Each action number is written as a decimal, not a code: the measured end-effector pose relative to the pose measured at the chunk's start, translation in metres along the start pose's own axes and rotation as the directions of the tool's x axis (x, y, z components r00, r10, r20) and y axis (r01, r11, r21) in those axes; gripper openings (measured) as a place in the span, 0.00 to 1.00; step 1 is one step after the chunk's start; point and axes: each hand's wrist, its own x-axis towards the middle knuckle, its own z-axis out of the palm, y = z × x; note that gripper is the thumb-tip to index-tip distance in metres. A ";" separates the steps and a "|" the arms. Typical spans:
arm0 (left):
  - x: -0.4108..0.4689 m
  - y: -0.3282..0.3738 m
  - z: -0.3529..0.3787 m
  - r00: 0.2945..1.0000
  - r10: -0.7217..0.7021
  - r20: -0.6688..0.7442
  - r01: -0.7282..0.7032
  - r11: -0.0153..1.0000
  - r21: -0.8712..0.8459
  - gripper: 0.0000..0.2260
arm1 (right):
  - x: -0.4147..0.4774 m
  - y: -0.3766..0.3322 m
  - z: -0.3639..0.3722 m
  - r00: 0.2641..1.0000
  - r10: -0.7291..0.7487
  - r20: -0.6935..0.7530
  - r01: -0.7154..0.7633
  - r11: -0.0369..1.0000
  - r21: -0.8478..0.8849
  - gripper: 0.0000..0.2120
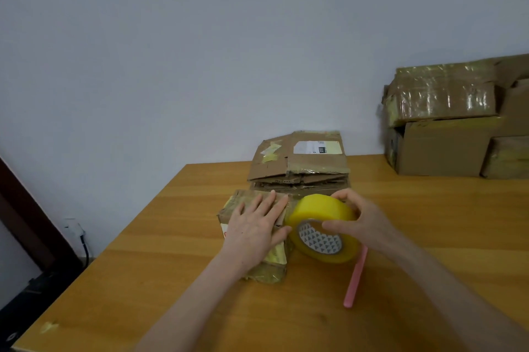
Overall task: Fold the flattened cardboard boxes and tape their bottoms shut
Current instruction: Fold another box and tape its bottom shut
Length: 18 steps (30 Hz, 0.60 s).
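Cardboard box (272, 271) is what we find near the middle of the wooden table (143, 251): a small one, already folded up, its sides patched with old yellowish tape. In the head view, the only one we have, the left hand (256, 227) lies flat on top of the cardboard box, with the fingers straight, slightly spread and pointing away from us, and the palm pressing down. Just to its right, the right hand (365, 221) grips the tape roll (317, 208), a thick yellow roll with a grey-patterned core. The fingers curl over the roll's far side and the thumb reaches across its near face to the core's edge. The roll is tilted so its core faces us, and it seems to sit against the box's right edge. We cannot tell whether a strip is drawn out onto the box. A pink stick-like tool (356, 280) lies on the table below the right wrist, its far end hidden by the roll. Behind the box sits a stack of flattened boxes (300, 162), the top one bearing a white label. At the far right, against the pale wall (200, 36), several made-up boxes (443, 148) are piled
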 end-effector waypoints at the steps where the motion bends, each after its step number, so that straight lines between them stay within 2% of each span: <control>1: 0.000 -0.001 0.000 1.000 0.003 0.005 -0.003 1.000 0.006 0.32 | 0.001 -0.002 -0.001 1.000 -0.012 -0.011 0.011 0.999 -0.030 0.17; 10: 0.002 -0.002 0.009 0.998 -0.024 -0.053 0.025 0.999 0.025 0.38 | 0.003 -0.006 -0.017 0.999 -0.014 0.041 0.023 0.978 -0.206 0.18; 14: 0.009 -0.003 0.006 0.998 -0.064 0.008 0.064 0.997 0.037 0.39 | 0.008 -0.009 -0.016 1.000 0.015 -0.009 -0.017 0.963 -0.268 0.25; 18: 0.005 -0.001 0.000 0.997 -0.080 0.005 0.079 0.997 0.013 0.41 | 0.005 -0.007 -0.020 0.998 0.061 0.027 -0.049 0.945 -0.323 0.30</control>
